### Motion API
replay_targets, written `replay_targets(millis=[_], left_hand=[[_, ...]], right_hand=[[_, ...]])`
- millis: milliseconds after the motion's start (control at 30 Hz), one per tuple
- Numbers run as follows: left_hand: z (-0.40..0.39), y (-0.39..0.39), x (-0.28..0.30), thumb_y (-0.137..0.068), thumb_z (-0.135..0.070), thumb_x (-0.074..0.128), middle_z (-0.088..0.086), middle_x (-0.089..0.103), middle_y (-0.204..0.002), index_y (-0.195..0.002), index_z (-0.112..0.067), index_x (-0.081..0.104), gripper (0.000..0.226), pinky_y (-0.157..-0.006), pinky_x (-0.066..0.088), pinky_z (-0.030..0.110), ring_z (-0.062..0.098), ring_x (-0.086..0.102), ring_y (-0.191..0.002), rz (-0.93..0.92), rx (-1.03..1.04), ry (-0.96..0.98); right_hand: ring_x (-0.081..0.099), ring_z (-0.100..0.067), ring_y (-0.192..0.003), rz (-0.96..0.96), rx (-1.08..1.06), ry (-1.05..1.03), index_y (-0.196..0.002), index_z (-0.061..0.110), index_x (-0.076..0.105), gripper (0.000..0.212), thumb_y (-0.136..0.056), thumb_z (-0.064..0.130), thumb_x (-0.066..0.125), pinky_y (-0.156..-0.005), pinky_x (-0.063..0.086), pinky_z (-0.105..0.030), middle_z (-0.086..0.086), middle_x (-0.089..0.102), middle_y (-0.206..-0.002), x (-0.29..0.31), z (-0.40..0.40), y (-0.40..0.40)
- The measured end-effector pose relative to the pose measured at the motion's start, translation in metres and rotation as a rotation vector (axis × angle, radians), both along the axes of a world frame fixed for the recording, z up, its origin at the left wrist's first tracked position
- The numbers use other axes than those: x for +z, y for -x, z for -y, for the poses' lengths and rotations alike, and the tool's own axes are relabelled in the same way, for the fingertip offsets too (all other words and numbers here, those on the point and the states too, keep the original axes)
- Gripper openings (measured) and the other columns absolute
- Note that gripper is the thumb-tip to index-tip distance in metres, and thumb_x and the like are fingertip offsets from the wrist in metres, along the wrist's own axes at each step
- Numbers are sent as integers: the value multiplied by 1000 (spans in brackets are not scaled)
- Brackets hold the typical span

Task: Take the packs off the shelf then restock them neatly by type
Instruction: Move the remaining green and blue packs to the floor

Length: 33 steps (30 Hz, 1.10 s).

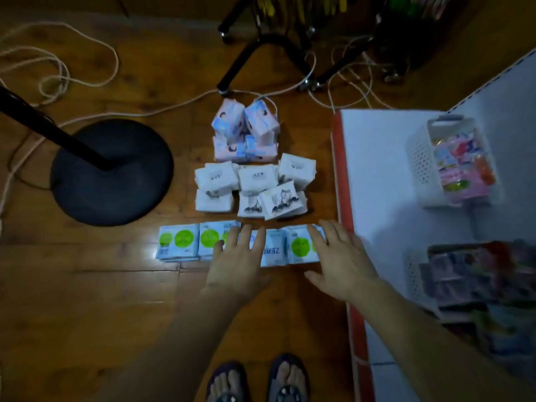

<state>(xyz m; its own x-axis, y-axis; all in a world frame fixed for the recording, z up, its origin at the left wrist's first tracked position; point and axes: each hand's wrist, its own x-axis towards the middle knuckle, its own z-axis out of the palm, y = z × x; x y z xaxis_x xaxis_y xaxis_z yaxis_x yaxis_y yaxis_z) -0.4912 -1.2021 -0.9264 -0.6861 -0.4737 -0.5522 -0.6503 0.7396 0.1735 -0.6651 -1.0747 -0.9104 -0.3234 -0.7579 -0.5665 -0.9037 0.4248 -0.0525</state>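
Partly, both spread hands are hiding the green-dot packs (178, 242) at lower centre; left hand (237, 265) and right hand (339, 256) are lying flat on them, gripping nothing.

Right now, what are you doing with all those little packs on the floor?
A person is sorting packs by type on the wooden floor. Both the left hand and right hand reach flat over the row of green-dot packs. Behind it sit white cartoon packs, then pink packs. The white shelf holds only a basket.
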Motion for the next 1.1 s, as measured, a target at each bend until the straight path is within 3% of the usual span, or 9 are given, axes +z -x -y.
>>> replay_targets(millis=[200,433,600,833,1100], left_hand=[[-8,5,-108,-88,-64,57,10,-3,-164,-157,-24,-4,100,-120,14,56,33,-4,-151,11,-27,29],[-6,13,-172,-89,-58,60,12,-3,-165,-157,-24,-9,103,-121,14,56,34,-4,-152,-4,-68,67],[-3,17,-182,-86,-45,64,11,23,-154,-156,-21,5,95,-115,27,52,34,16,-146,-62,-116,113],[5,14,-109,-82,-39,70,10,21,-151,-156,-21,7,99,-100,49,45,32,14,-144,-130,-77,6],[41,15,83,-84,-34,68,10,18,-150,-157,-22,7,96,-93,52,42,31,11,-144,-203,-99,73]], right_hand=[[-1,-30,-153,13,4,-40,-158,22,-1,105,-84,59,64,-120,19,-53,-9,-3,-166,-106,-8,13],[-7,-29,-153,45,1,-31,-157,26,-9,116,-79,57,72,-120,18,-56,-3,-8,-166,-173,-4,26],[16,-29,-147,9,2,66,-158,23,11,107,-75,49,74,-110,36,-52,-6,25,-154,-182,3,24],[27,-30,-138,83,-58,146,-152,23,24,96,-73,42,76,-90,53,-46,-8,31,-142,-109,4,20],[38,-29,-131,20,30,248,-152,24,27,102,-68,57,76,-90,52,-42,-6,36,-137,83,30,23]])
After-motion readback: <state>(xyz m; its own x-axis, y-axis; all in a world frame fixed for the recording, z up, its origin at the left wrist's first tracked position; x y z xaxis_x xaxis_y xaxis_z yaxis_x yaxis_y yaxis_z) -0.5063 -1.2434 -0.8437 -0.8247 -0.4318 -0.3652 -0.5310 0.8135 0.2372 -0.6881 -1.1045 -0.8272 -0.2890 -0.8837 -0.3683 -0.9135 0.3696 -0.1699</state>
